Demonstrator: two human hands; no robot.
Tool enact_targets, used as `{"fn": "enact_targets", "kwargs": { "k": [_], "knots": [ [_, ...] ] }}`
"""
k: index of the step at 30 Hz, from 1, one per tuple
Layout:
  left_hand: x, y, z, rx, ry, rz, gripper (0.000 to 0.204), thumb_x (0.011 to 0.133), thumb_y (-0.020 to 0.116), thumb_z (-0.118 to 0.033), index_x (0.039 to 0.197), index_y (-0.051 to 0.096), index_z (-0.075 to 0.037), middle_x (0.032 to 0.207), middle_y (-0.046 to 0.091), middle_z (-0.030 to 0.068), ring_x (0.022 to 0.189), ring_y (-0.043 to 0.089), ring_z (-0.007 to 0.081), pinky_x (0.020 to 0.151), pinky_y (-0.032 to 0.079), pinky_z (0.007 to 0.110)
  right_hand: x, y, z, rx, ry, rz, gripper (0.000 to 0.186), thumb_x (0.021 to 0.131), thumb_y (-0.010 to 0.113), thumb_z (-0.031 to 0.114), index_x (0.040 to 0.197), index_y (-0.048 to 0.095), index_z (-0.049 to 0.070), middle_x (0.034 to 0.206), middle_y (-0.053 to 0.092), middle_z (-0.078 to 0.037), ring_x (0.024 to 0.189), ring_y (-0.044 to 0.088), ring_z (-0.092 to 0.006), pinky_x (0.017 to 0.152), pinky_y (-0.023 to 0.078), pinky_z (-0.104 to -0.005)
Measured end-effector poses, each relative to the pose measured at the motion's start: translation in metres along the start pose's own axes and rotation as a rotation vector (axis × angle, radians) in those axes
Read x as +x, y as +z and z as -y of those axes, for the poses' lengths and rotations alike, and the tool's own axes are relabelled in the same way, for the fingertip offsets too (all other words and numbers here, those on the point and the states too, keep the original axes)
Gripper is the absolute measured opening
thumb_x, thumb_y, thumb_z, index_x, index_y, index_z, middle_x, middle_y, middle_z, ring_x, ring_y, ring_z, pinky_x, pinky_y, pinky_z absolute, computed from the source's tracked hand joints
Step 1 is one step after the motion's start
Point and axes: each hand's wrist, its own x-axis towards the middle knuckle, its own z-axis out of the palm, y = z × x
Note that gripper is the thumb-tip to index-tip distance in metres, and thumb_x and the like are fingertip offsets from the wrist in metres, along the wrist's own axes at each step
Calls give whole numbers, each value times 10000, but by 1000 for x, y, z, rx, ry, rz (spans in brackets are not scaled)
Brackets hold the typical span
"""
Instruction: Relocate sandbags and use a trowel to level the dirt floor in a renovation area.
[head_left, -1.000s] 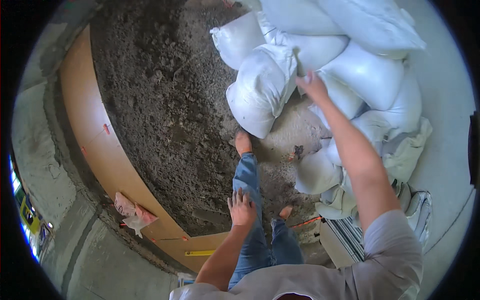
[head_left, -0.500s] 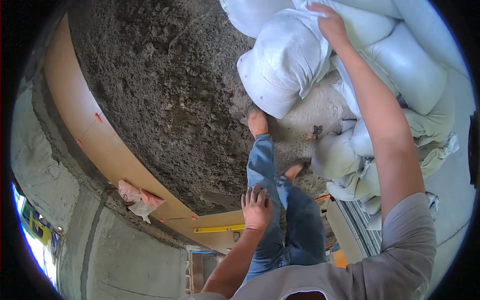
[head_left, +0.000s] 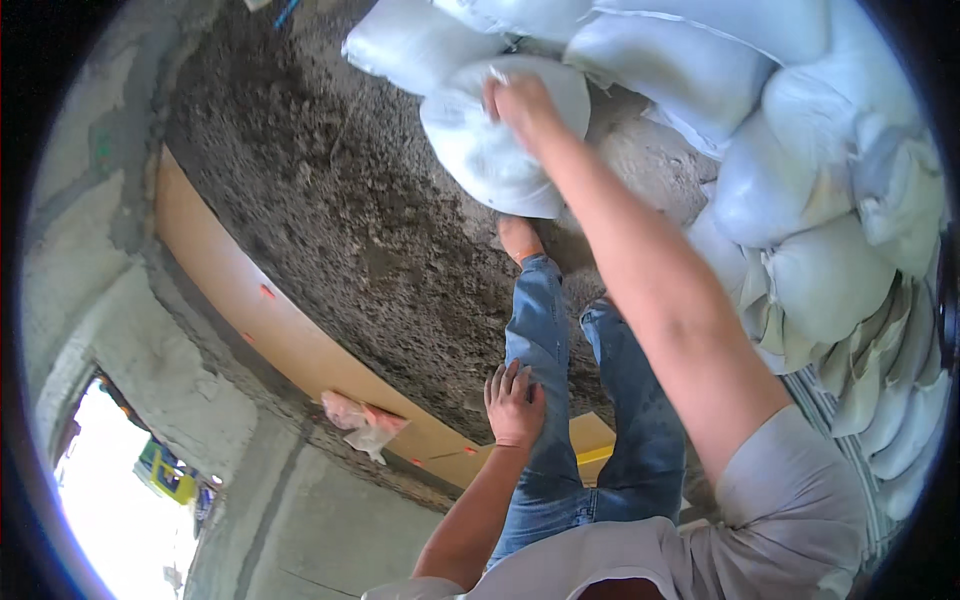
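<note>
A full white woven sack (head_left: 462, 145) stands on the ground just beyond my left foot (head_left: 520, 238). My right hand (head_left: 522, 106) is closed on the gathered cloth at its top, with the arm stretched forward. Against my jeans (head_left: 540, 320), on the left leg, lies my left hand (head_left: 515, 408) with its fingers spread and nothing in it. Greyish dirt marks the fingers of that hand.
More filled white sacks (head_left: 670, 70) are piled beyond and to the right. Rough dark mortar or soil (head_left: 340, 200) covers the ground at left, bordered by a wooden board (head_left: 215, 240). A plastic bag (head_left: 360, 422) lies beside the board. Under my leg shows a yellow level (head_left: 596, 454).
My right hand has come leftward and nearer, pulling the sack's top, so the sack now sits more upright. My left hand stays on my leg. The view has turned somewhat.
</note>
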Motion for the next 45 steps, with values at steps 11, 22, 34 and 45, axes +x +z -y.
{"fn": "enact_targets", "kwargs": {
  "k": [11, 22, 34, 45],
  "knots": [
    [166, -6, 57, -337, -300, 80, 726, 747, 650, -248, 1290, 255, 27, 1303, 334, 179, 1149, 393, 266, 937, 334, 336, -343, -269, -195, 1178, 255, -446, 71, 737, 509, 56, 680, 481, 90, 592, 441, 2, 496, 400, -172, 596, 407, -340],
    [295, 156, -95, -218, 653, 401, 831, 646, 738, -289, 1304, 285, -60, 1195, 450, 202, 1116, 443, 280, 915, 372, 351, -338, -282, -310, 1063, 518, -933, 182, 808, 330, 91, 635, 379, 117, 503, 294, 11, 457, 287, -135, 599, 376, -302],
    [305, 169, -125, -845, 474, 417, 282, 663, 352, 67, 815, 590, 63, 888, 618, 152, 940, 569, 247, 831, 433, 363, -318, -283, -282, 732, 335, -740, 119, 738, 375, 58, 628, 362, 102, 509, 343, -14, 468, 342, -162, 597, 395, -320],
    [161, 96, -41, -1269, -572, 119, 210, 661, 392, 23, 477, 369, -73, 450, 327, 15, 382, 286, 117, 385, 254, 235, -382, -223, -289, 305, 498, -855, 201, 793, 379, 118, 596, 410, 96, 505, 379, -30, 448, 360, -164, 444, 306, -281]
  ]
}}
